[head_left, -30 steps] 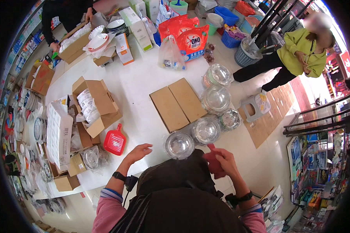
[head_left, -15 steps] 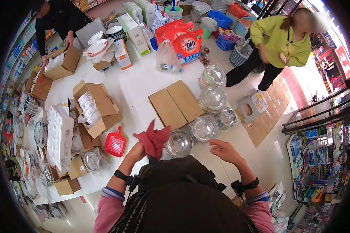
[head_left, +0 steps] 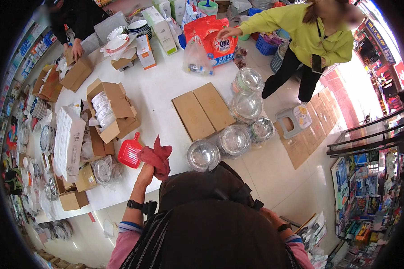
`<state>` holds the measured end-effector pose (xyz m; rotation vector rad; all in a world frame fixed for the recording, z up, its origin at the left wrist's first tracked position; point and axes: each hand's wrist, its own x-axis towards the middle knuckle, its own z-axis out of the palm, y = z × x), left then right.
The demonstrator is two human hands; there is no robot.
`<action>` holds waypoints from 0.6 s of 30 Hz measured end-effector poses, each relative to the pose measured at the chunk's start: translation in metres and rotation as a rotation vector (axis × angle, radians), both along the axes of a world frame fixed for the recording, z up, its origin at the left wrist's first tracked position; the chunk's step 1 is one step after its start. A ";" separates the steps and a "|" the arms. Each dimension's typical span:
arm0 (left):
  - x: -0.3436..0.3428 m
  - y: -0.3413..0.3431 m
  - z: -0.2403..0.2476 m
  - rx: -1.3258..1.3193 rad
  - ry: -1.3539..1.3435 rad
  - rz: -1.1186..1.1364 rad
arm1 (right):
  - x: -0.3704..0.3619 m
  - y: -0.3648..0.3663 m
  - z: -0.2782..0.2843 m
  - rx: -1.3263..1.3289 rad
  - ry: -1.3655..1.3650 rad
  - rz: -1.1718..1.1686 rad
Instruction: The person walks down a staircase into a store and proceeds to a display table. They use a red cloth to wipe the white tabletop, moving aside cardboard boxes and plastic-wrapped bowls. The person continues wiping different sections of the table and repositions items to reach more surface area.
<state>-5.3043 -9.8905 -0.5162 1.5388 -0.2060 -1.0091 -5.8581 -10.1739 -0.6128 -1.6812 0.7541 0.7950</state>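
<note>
My left hand is closed around a crumpled red cloth above the white table. Just beyond the cloth lies a red square dish with a short handle; whether they touch I cannot tell. My right hand is low at my right side, its fingers hidden by my dark clothing. Between the hands, at the table's near edge, sits a round clear container in plastic wrap. Similar clear round pieces run along the right edge, beside a closed cardboard box.
Open cartons of white crockery and a long white box crowd the table's left. Red detergent bags stand at the far edge. A person in green and another in black are nearby. A grey stool stands right.
My left hand has moved left with the cloth, towards the red dish. My right hand has drawn back from the clear containers to my side. The person in green now reaches towards the detergent bags.
</note>
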 end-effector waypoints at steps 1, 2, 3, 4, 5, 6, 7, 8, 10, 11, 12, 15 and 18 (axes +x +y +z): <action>0.002 0.002 -0.004 0.065 -0.092 -0.031 | 0.007 -0.005 0.004 -0.033 0.040 0.071; 0.005 0.005 -0.008 0.084 -0.151 -0.063 | 0.017 -0.011 0.012 -0.195 0.002 0.177; 0.007 0.007 -0.012 0.119 -0.210 -0.084 | 0.030 -0.019 0.023 -0.242 -0.008 0.106; 0.009 0.010 -0.016 0.113 -0.291 -0.097 | 0.044 -0.027 0.036 -0.365 0.056 0.042; 0.010 0.012 -0.020 0.132 -0.347 -0.096 | 0.057 -0.035 0.049 -0.360 0.034 -0.002; 0.012 0.016 -0.024 0.110 -0.424 -0.087 | 0.068 -0.040 0.059 -0.359 0.001 -0.051; 0.013 0.019 -0.029 0.114 -0.492 -0.100 | 0.077 -0.043 0.066 -0.371 -0.034 -0.111; 0.014 0.022 -0.032 0.106 -0.474 -0.062 | 0.083 -0.043 0.070 -0.345 -0.052 -0.124; 0.013 0.027 -0.035 0.144 -0.425 -0.027 | 0.091 -0.040 0.071 -0.293 -0.037 -0.158; 0.011 0.029 -0.034 0.067 -0.385 0.039 | 0.093 -0.037 0.070 -0.317 -0.072 -0.098; 0.008 0.030 -0.030 -0.008 -0.345 0.105 | 0.094 -0.034 0.068 -0.332 -0.082 -0.045; -0.002 0.031 -0.011 -0.074 -0.219 0.193 | 0.094 -0.023 0.060 -0.274 -0.070 -0.026; -0.007 0.031 0.005 -0.020 -0.206 0.223 | 0.093 -0.020 0.054 -0.274 -0.116 0.018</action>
